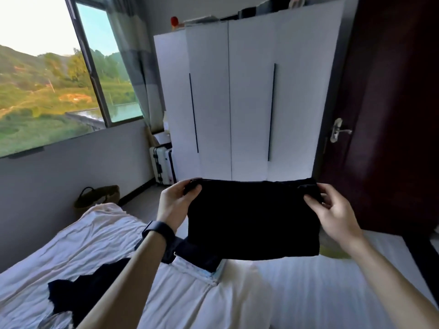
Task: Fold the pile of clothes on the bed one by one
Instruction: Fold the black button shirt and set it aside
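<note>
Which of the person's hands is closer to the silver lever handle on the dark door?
Right. The right hand, gripping one corner of the black folded garment, is below the silver lever handle; the left hand grips the opposite corner, farther toward the window.

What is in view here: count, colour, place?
black garment: one, black, held up, centre
bed sheet: one, white, bottom
loose clothes: two, dark, on the bed sheet
wardrobe: one, white, centre back
suitcase: one, white, left of wardrobe
bag: one, olive, floor beyond bed sheet
window: one, dark-framed, left wall
door: one, dark brown, right
wristband: one, black, left wrist
left hand: one, grips garment's top left corner
right hand: one, grips its top right corner
</note>
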### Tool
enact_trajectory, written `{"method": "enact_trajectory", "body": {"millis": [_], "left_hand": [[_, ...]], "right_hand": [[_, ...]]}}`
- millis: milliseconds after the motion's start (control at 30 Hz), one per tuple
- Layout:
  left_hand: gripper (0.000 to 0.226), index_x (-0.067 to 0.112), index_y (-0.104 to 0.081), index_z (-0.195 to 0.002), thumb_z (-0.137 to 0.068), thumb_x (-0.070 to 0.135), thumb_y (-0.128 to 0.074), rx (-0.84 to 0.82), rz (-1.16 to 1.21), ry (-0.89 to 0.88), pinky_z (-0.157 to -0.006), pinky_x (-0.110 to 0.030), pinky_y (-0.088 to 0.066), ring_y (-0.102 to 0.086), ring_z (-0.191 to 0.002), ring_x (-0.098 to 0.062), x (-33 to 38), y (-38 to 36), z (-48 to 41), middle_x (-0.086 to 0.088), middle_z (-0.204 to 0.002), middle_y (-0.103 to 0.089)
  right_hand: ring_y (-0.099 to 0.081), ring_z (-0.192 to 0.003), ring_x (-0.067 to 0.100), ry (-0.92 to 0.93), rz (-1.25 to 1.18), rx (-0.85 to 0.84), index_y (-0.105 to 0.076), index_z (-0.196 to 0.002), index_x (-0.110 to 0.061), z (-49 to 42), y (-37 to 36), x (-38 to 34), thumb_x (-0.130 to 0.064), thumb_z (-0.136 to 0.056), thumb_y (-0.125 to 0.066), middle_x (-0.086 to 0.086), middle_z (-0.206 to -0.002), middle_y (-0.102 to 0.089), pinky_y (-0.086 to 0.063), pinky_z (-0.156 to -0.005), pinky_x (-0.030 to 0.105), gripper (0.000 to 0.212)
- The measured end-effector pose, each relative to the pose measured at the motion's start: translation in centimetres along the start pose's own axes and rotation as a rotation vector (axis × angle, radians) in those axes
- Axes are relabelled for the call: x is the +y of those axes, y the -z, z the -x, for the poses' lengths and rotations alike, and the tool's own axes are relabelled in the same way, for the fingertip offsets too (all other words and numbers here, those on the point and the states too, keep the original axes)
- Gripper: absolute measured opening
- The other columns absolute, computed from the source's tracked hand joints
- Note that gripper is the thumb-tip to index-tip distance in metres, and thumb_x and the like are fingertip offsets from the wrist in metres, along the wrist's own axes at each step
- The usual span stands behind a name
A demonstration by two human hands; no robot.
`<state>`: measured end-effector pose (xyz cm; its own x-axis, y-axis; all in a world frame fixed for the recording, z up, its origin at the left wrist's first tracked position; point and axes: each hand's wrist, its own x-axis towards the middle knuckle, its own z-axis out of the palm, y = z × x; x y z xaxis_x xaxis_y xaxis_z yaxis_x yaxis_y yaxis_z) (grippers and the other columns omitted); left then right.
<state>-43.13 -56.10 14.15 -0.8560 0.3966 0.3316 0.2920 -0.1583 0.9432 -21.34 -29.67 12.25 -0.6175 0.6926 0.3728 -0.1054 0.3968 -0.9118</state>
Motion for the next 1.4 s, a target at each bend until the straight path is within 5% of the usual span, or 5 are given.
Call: {"method": "enact_trajectory", "body": {"millis": [100, 500, 700, 1067, 1400], "left_hand": [[0.019, 0.021, -0.076, -0.096, -0.088, 0.003, -0.072, 0.005, 0.008, 0.009, -0.085, -0.024, -0.057, -0.072, -0.089, -0.014, -1.6, -3.9, -4.1, -0.001, -0.095, -0.078], [0.021, 0.023, -0.077, -0.096, -0.086, 0.004, -0.075, 0.147, -0.075, 0.017, -0.074, -0.016, -0.055, -0.071, -0.081, -0.008, -7.3, -17.3, -20.8, 0.005, -0.087, -0.077], [0.021, 0.018, -0.078, -0.099, -0.084, 0.004, -0.077, 0.213, -0.079, 0.041, -0.087, -0.034, -0.055, -0.072, -0.084, -0.014, -11.5, -19.6, -29.5, -0.003, -0.093, -0.078], [0.022, 0.017, -0.076, -0.098, -0.083, 0.001, -0.077, 0.374, 0.002, 0.077, -0.087, -0.039, -0.055, -0.069, -0.079, -0.017, -20.2, -20.9, -47.6, -0.005, -0.087, -0.077], [0.022, 0.014, -0.076, -0.099, -0.083, -0.001, -0.076, 0.588, -0.188, 0.066, -0.073, -0.016, -0.054, -0.070, -0.082, -0.009, -27.9, -19.4, -56.5, -0.002, -0.089, -0.077]], "right_hand": [[-0.070, -0.086, 0.003, 0.002, -0.001, 0.041, -0.068, -0.109, -0.026, -4.7, 1.3, 2.5, -0.014, -0.095, -0.069, -0.004, -0.093, -0.073, -0.052, -0.073, 0.013, 0.019], [-0.073, -0.088, 0.019, 0.028, 0.051, -0.120, -0.067, -0.108, -0.034, -29.6, 4.8, 11.9, -0.022, -0.094, -0.072, -0.002, -0.093, -0.075, -0.055, -0.091, 0.051, 0.019], [-0.073, -0.088, 0.017, 0.026, 0.024, -0.203, -0.067, -0.109, -0.033, -40.6, 2.2, 16.5, -0.022, -0.093, -0.073, -0.003, -0.092, -0.076, -0.056, -0.092, 0.049, 0.020], [-0.072, -0.089, 0.023, 0.006, -0.017, -0.333, -0.067, -0.105, -0.034, -61.7, -7.8, 24.1, -0.018, -0.094, -0.072, 0.000, -0.090, -0.076, -0.055, -0.090, 0.048, 0.021], [-0.073, -0.091, 0.021, 0.020, -0.097, -0.634, -0.065, -0.108, -0.039, -76.5, -20.3, 33.0, -0.023, -0.095, -0.071, 0.000, -0.094, -0.076, -0.055, -0.083, 0.036, 0.022]]}}
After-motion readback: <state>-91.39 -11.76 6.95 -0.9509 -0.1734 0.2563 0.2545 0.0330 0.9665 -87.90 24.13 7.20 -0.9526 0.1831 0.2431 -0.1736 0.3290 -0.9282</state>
